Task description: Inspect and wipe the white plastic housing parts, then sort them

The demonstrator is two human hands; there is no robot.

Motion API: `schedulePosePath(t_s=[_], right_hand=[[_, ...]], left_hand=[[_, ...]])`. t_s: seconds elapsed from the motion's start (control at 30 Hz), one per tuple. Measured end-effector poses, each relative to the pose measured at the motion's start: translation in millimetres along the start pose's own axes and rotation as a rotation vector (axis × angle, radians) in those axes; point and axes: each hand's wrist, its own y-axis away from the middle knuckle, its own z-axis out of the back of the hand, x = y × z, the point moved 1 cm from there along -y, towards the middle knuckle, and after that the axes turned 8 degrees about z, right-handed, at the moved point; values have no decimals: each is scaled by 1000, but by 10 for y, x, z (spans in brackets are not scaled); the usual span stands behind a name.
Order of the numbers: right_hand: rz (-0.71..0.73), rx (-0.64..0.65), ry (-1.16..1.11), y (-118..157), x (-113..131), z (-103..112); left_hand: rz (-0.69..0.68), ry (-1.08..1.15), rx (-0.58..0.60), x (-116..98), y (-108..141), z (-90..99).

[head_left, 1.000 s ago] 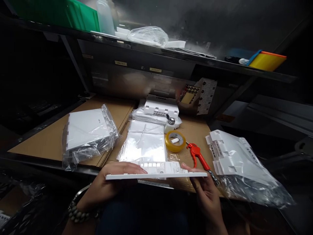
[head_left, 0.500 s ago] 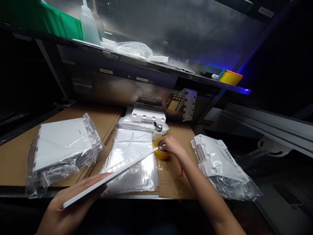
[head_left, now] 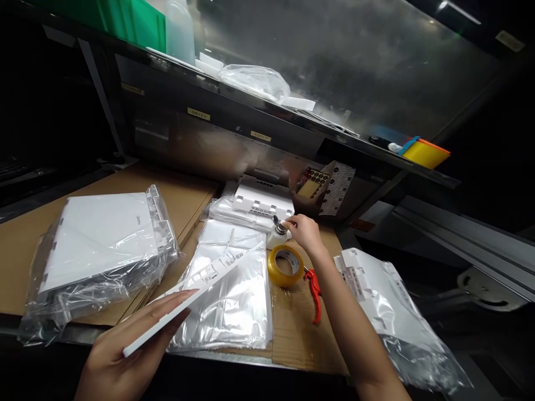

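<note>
My left hand [head_left: 137,340] grips a thin white plastic panel [head_left: 200,291] by its near end, fingers on one side and thumb on the other. The panel is held on edge, slanting up to the right over a stack of clear plastic bags [head_left: 246,312]. My right hand [head_left: 305,231] is at the metal top of a small white dispenser bottle [head_left: 276,239] with its lid flipped up. Its fingers are pinched together; what is between them is hidden. Just in front of the bottle lies a roll of yellow tape [head_left: 273,272], and red-handled pliers or cutters [head_left: 314,298] lie beside it.
A bagged white unit [head_left: 100,234] lies at left on cardboard [head_left: 25,239], another bagged white part [head_left: 376,284] at right. Behind the bottle sits a white slotted housing [head_left: 263,197]. A metal shelf [head_left: 234,94] crosses above, holding a squeeze bottle [head_left: 180,33] and a yellow box [head_left: 426,153].
My right hand has moved from the panel's far end, above the tape, up to the bottle's top. My left hand still holds the panel. The view has shifted and tilted.
</note>
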Motion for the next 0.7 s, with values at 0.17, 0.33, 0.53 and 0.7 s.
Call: schedulePosePath(t_s=[0.17, 0.33, 0.53, 0.7], right_hand=[[22, 10, 85, -12, 47, 6], [57, 45, 121, -28, 81, -9], [47, 3, 82, -45, 97, 37], [67, -219, -137, 355, 518, 265]], left_hand=[[32, 14, 2, 14, -15, 3], [27, 29, -20, -47, -67, -65], [-21, 37, -16, -135, -109, -152], [-94, 11, 6, -183, -114, -192]])
